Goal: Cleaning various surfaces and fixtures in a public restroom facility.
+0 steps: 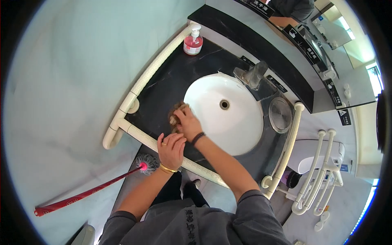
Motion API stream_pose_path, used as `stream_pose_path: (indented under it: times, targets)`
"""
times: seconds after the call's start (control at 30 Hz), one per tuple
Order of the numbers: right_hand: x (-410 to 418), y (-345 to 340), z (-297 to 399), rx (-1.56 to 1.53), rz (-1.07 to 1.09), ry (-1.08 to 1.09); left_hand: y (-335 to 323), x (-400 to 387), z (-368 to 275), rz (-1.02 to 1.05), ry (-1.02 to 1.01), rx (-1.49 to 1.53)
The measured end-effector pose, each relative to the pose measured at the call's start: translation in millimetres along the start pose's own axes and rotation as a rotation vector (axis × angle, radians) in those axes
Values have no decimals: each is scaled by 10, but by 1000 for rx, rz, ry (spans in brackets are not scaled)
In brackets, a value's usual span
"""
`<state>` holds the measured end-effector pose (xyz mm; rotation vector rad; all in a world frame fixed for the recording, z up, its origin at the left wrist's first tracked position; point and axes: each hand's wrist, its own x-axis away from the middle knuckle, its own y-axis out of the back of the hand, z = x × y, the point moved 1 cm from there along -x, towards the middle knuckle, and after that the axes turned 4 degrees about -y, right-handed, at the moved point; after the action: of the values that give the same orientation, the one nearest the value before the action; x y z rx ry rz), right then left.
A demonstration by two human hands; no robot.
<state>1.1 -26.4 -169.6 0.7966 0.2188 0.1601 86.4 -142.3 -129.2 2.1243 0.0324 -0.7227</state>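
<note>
My right hand [189, 125] grips a crumpled brown cloth [173, 118] and presses it on the black marbled countertop [162, 92], at the left edge of a white washbasin [208, 119]. Just below it, my left hand [171, 150] is over the cream grab rail [144, 136] along the counter's front. Its fingertips lie close to the cloth's lower end; whether they hold any of it is hidden. Within the basin a round drain [224, 104] shows. Behind the rim stands a grey faucet [255, 75].
A soap pump bottle with pink liquid [193, 41] occupies the far left counter corner. On the right lies a round metal plate [280, 114]. A red-handled mop [92, 191] leans at left. Beyond the right grab rail [283, 159] are a toilet [315, 154] and more rails [312, 180].
</note>
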Motion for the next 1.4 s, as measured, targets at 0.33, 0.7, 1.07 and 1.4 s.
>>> stream_pose_path:
  times: [0.33,0.7,1.07,1.4]
  targets:
    - [-77,-599,-20,252,244,640,16,18,2,-46,-2,17]
    - [-849,193,-482,144,-122,255,-2,28,-9,-30,-52,-1]
    - [-566,-179,-71,225,-168,224,-18,19,-58,-36,-62,-28]
    - [385,-104,-584,436,-55,417,-105,75,9,-98,-129,-85]
